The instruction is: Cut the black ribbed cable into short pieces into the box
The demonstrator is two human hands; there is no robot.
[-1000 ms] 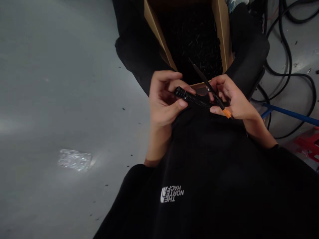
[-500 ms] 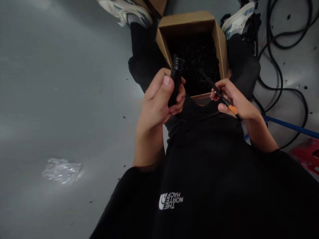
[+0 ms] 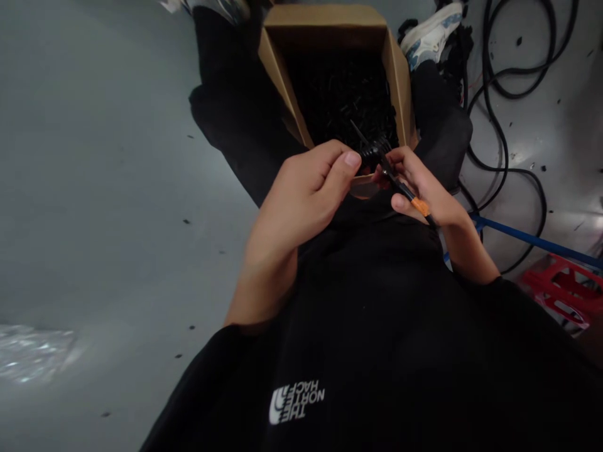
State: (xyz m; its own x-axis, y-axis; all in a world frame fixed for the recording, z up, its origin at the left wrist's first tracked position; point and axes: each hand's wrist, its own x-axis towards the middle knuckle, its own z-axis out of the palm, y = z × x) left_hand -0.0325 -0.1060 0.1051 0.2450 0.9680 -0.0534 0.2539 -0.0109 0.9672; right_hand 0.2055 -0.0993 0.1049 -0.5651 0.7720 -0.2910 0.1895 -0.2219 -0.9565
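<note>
My left hand [image 3: 315,188] is closed on a dark ribbed part [image 3: 372,150], whose ribbed end sticks out past the thumb toward the right. In my right hand [image 3: 419,182] is a slim black tool [image 3: 402,187] with an orange band and a small metal pivot. The tool's front end meets the ribbed end of the part, and its thin tip shows beyond it. Both hands are over the near edge of a cardboard box [image 3: 325,16] that holds many small black pieces [image 3: 339,94].
The box stands between my legs. At the right, black cable [image 3: 506,144] lies coiled on the grey floor, near a blue bar [image 3: 537,240] and a red plastic item [image 3: 565,285]. Clear plastic wrapping [image 3: 32,353] lies at the far left.
My left hand has turned and brought the ribbed part right, against the tool. The whole view has shifted, with the box and floor objects now further left.
</note>
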